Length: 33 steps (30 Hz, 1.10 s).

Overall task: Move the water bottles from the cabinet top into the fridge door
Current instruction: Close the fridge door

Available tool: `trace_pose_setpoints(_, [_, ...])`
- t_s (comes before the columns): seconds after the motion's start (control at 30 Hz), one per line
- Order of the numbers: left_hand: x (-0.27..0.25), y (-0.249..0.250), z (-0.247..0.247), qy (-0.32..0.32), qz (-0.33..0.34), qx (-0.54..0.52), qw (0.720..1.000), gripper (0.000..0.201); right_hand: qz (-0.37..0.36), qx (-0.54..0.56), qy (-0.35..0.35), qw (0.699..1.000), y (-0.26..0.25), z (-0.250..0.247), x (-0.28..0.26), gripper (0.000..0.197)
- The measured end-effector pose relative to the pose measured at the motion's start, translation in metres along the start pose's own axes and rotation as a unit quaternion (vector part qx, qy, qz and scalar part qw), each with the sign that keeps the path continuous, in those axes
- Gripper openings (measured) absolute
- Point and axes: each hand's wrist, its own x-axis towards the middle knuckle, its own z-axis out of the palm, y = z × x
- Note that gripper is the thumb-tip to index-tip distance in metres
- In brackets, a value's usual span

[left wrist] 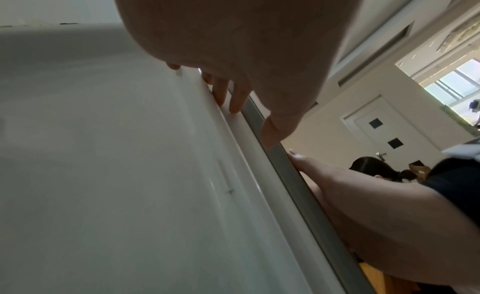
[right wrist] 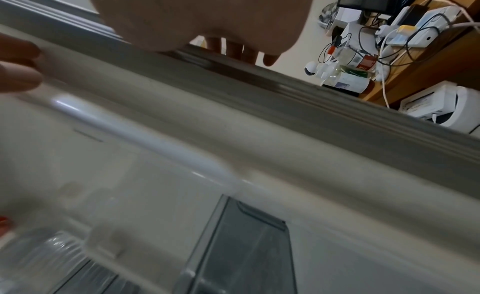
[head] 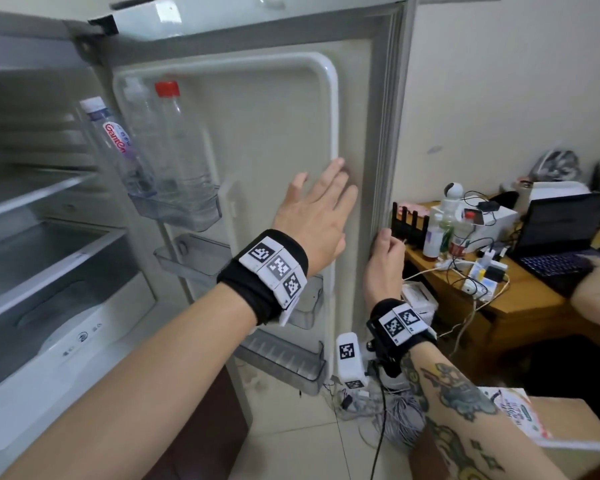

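Right hand [head: 383, 259] curls its fingers round the free edge of the fridge door [head: 278, 140]. Left hand [head: 317, 213] lies flat, fingers straight, on the inner panel. Three water bottles [head: 184, 147] stand upright in the top door shelf [head: 184, 211], at its hinge end. Probably light, smooth, easily dented; best gripped mid-body.

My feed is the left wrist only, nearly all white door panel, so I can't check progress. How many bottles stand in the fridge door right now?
Observer: Three bottles stand in the top bin of the fridge door.
Operator: Are the lower bins used?
Observer: No, the lower bins look empty.
Operator: Any bottles left outside?
Observer: Yes, a few more bottles stand on the wooden desk beyond the door.
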Motion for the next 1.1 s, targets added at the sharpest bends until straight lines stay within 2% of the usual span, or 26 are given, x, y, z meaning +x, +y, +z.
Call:
trace_pose_setpoints(0.17, [-0.049, -0.011, -0.021, -0.004, -0.003, -0.023, 1.0, 0.073, -0.017, 0.015, 0.037, 0.999, -0.006, 0.0, -0.058, 0.076])
trace_pose_setpoints(0.37, [-0.137, -0.04, -0.061, -0.022, -0.03, -0.109, 0.993, 0.076, -0.025, 0.009, 0.047, 0.999, -0.021, 0.009, -0.166, 0.087])
trace_pose_setpoints(0.47, [-0.185, -0.057, -0.081, -0.031, -0.068, -0.183, 0.98, 0.079, -0.014, 0.001, 0.017, 1.0, -0.027, 0.021, -0.224, 0.086])
trace_pose_setpoints(0.57, [-0.232, -0.076, -0.097, -0.03, -0.13, -0.257, 0.957, 0.081, -0.018, 0.006, -0.007, 1.0, -0.035, 0.04, -0.277, 0.076])
trace_pose_setpoints(0.67, [-0.274, -0.099, -0.11, -0.032, -0.191, -0.314, 0.93, 0.087, -0.048, 0.015, -0.039, 0.998, -0.044, 0.058, -0.325, 0.067])
trace_pose_setpoints(0.77, [-0.308, -0.123, -0.123, -0.044, -0.259, -0.355, 0.897, 0.093, -0.087, 0.03, -0.103, 0.99, -0.046, 0.079, -0.362, 0.051])
trace_pose_setpoints(0.83, [-0.33, -0.142, -0.128, -0.055, -0.308, -0.371, 0.874, 0.095, -0.097, 0.031, -0.148, 0.984, -0.05, 0.096, -0.386, 0.048])
trace_pose_setpoints(0.9, [-0.348, -0.164, -0.127, -0.061, -0.351, -0.385, 0.852, 0.097, -0.095, 0.026, -0.19, 0.977, -0.052, 0.116, -0.406, 0.031])
trace_pose_setpoints(0.97, [-0.362, -0.184, -0.124, -0.069, -0.389, -0.387, 0.833, 0.096, -0.099, 0.02, -0.227, 0.969, -0.056, 0.134, -0.421, 0.028])
trace_pose_setpoints(1.1, [-0.385, -0.223, -0.121, -0.097, -0.45, -0.329, 0.824, 0.095, -0.128, 0.018, -0.279, 0.952, -0.071, 0.173, -0.445, 0.029])
